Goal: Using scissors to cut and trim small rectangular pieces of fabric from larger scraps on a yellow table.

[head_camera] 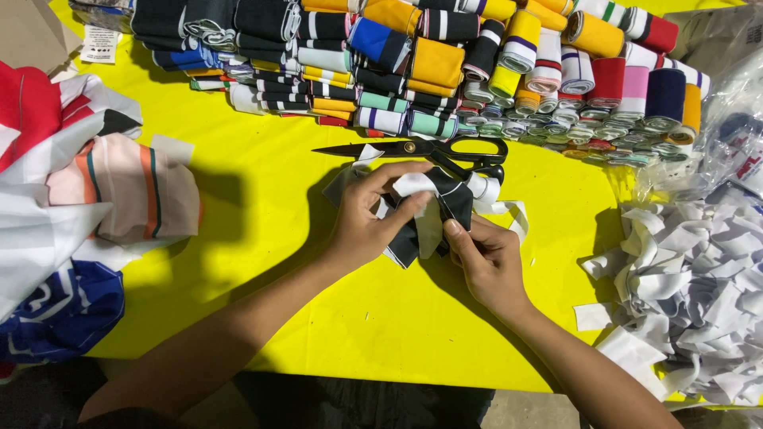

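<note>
My left hand (pixel 372 216) and my right hand (pixel 485 256) both grip a small black knitted piece with white stripes (pixel 455 199) in the middle of the yellow table (pixel 262 183). The left thumb and fingers pinch a white strip (pixel 413 184) against the piece's top. The right hand pinches its lower right edge. Black-handled scissors (pixel 433 148) lie shut on the table just beyond the piece, blades pointing left. A loose white band (pixel 513 210) trails to the right of the piece.
Many rolled and folded striped knit bands (pixel 445 63) fill the far side of the table. Folded garments (pixel 87 199) lie stacked at the left. A heap of white strips (pixel 691 286) sits at the right, with clear plastic bags (pixel 731 135) behind it.
</note>
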